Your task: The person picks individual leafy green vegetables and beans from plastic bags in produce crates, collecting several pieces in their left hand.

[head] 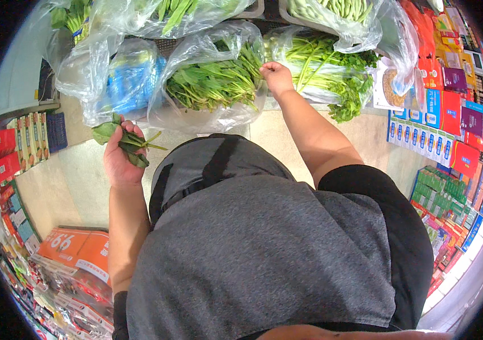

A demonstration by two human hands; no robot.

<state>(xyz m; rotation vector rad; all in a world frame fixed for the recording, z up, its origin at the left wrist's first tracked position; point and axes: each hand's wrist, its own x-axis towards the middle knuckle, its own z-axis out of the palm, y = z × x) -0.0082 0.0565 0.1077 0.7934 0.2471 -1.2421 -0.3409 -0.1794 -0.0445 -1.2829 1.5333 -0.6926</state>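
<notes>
My left hand (124, 159) holds a few leafy green stems (133, 142), with the leaves hanging over the fingers and the cut ends pointing right. My right hand (277, 77) reaches to the right edge of a pile of leafy greens (213, 80) lying in an open clear plastic bag (201, 119). Its fingertips are pinched together at the bag's rim or the outer leaves; whether anything is between them is hidden. Right of that hand lies a heap of celery-like stalks (313, 59) with leafy tops (347, 110), partly on clear plastic.
Behind are green beans (343, 10) in a tray and other bagged greens (177, 15). A blue-tinted plastic bag (133, 76) stands left of the leafy pile. Stacked drink cartons (420, 136) line the right side. An orange sign (75, 246) tops a goods display at lower left.
</notes>
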